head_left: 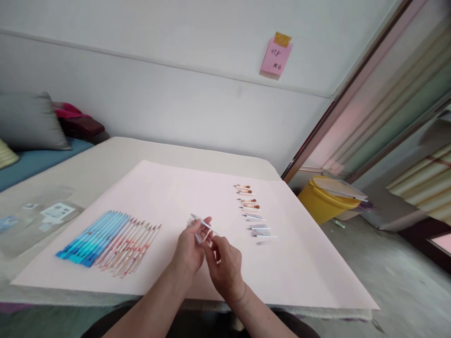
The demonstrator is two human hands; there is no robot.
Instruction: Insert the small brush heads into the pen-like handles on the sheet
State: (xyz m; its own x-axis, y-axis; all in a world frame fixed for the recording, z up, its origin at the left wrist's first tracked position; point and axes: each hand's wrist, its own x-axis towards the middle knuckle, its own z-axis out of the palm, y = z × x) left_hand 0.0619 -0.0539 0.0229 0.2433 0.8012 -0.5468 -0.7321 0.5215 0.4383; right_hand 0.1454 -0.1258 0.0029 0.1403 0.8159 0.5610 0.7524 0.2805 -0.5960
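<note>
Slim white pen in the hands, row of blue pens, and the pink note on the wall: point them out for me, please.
Slim white pen [207, 226]: head view, middle of its shaft.
Row of blue pens [93, 237]: head view, barrels mid-row.
Pink note [276, 58]: head view, middle of the paper.

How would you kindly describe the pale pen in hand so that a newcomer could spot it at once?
On the big table, find the pink sheet. Over its near half, the pale pen slants in the left hand. Unlike the white pens lying to the right, it is held up off the sheet.
</note>
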